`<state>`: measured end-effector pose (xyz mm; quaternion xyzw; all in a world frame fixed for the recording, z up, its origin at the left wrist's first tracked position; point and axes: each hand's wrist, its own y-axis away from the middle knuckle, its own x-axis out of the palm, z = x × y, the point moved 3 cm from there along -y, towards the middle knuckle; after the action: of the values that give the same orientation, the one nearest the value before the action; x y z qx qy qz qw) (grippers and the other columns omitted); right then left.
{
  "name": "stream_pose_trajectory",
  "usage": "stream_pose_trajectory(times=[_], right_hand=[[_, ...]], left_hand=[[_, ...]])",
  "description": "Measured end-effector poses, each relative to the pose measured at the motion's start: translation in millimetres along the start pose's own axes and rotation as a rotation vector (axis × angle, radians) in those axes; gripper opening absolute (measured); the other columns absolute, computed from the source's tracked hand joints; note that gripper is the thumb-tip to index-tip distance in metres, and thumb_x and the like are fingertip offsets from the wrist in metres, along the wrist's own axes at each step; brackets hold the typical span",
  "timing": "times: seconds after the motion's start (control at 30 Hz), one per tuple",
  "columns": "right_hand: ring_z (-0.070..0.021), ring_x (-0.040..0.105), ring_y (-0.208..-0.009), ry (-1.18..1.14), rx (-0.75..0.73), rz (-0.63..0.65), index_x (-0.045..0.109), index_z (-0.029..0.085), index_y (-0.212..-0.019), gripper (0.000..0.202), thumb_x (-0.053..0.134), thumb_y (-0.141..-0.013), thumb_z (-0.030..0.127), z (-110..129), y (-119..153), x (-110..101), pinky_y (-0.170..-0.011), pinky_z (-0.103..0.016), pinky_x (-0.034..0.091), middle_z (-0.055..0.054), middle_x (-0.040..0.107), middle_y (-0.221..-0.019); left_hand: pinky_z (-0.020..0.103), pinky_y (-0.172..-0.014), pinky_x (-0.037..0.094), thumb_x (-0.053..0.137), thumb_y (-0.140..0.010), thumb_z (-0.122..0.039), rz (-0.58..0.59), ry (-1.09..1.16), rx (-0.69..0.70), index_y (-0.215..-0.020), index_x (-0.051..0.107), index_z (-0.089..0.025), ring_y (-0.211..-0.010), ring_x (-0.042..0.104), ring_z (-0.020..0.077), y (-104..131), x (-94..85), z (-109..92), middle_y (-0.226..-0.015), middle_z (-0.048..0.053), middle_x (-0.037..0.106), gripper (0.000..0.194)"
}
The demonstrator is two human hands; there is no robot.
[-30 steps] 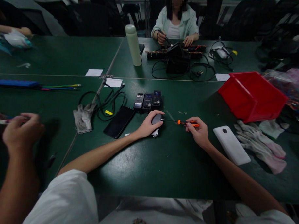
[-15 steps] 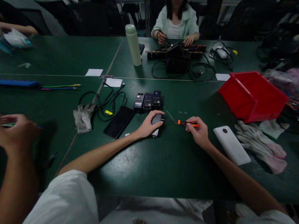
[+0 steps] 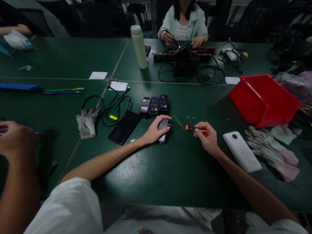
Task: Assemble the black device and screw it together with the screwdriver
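Note:
My left hand [image 3: 155, 130] is closed around a small dark box-shaped device [image 3: 163, 124], pressing it to the green table. Between the fingers of my right hand [image 3: 207, 136] is a screwdriver [image 3: 190, 127] with an orange and black handle. Its thin shaft points left and its tip meets the device's right side; the exact contact is too small to make out. Just beyond my left hand, three similar black modules [image 3: 154, 106] stand side by side. A black smartphone [image 3: 124, 127] lies left of my left hand.
A red bin [image 3: 264, 100], a white power bank [image 3: 241, 151] and work gloves [image 3: 272, 151] lie to the right. Black cables [image 3: 118, 102] and another glove [image 3: 87, 123] are at left. A co-worker's hand [image 3: 14, 139] reaches in from the left; another person sits opposite behind a bottle [image 3: 139, 47].
My hands, the device and the screwdriver look unmoved. At the far left, the co-worker's hands have shifted slightly.

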<state>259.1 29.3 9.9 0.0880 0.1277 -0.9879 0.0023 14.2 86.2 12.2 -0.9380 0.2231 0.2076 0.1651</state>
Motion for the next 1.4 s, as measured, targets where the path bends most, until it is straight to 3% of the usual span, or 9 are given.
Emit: stream_pose_trajectory(times=[0.3,0.63,0.9,1.4], right_hand=[[-0.0122,0.058,-0.068,-0.026,-0.024,-0.008,0.060,0.021,-0.095,0.012,0.062,-0.087,0.030,0.1,1.2,0.2,-0.057,-0.028,0.049,-0.004,0.056,-0.097],[-0.0135,0.061,-0.062,-0.155,0.076,-0.022,0.058,0.021,-0.102,0.020,0.060,-0.088,0.035,-8.6,-0.8,-1.5,-0.057,-0.028,0.049,-0.001,0.063,-0.079],[-0.0109,0.056,-0.057,-0.050,0.135,0.004,0.060,0.020,-0.099,0.020,0.057,-0.090,0.037,-2.4,-0.8,-0.8,-0.054,-0.024,0.046,0.001,0.060,-0.069],[-0.0124,0.058,-0.063,0.028,0.083,-0.010,0.059,0.019,-0.100,0.020,0.061,-0.088,0.035,-2.5,0.9,-2.1,-0.059,-0.027,0.048,-0.002,0.062,-0.079]], left_hand=[[0.038,-0.102,0.039,0.056,-0.086,-0.037,-0.005,0.018,-0.008,-0.122,0.052,-0.022,-0.111,0.053,0.0223,0.2,0.7,3.1,-0.119,0.005,0.055,0.039],[0.038,-0.102,0.039,0.055,-0.087,-0.037,0.008,0.018,-0.009,-0.123,0.052,-0.022,-0.111,0.053,0.0225,-0.3,0.5,1.9,-0.119,0.006,0.055,0.039],[0.039,-0.101,0.040,0.055,-0.087,-0.037,-0.002,0.003,-0.023,-0.123,0.052,-0.022,-0.111,0.053,0.0235,0.5,0.0,2.7,-0.120,0.006,0.055,0.039],[0.039,-0.103,0.039,0.056,-0.086,-0.037,-0.006,0.013,-0.023,-0.122,0.052,-0.022,-0.111,0.053,0.0228,0.5,0.5,3.4,-0.119,0.005,0.055,0.039]])
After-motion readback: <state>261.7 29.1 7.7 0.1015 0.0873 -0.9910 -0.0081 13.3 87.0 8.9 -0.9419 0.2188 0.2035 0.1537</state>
